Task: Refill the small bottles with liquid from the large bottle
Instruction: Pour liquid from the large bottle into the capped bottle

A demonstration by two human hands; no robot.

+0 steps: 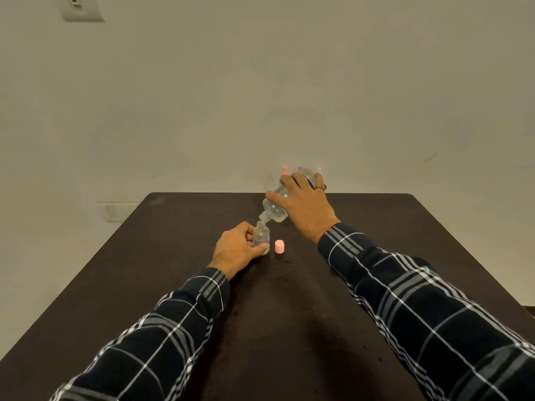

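My right hand [304, 204] grips the large clear bottle [275, 208], tilted with its neck pointing down and left. The neck sits just above the open mouth of a small clear bottle [261, 235], which stands upright on the dark table [173, 285]. My left hand [236, 248] holds that small bottle around its lower body. A pink cap [279, 246] stands on the table just right of the small bottle. Behind my right hand, more small bottles are mostly hidden; a pink top [285, 170] and a purple top [300, 169] show.
The table's far edge runs close to a plain wall. A wall socket [114, 212] sits low on the left and a switch plate [81, 7] high up on the left. Both of my arms wear dark checked sleeves.
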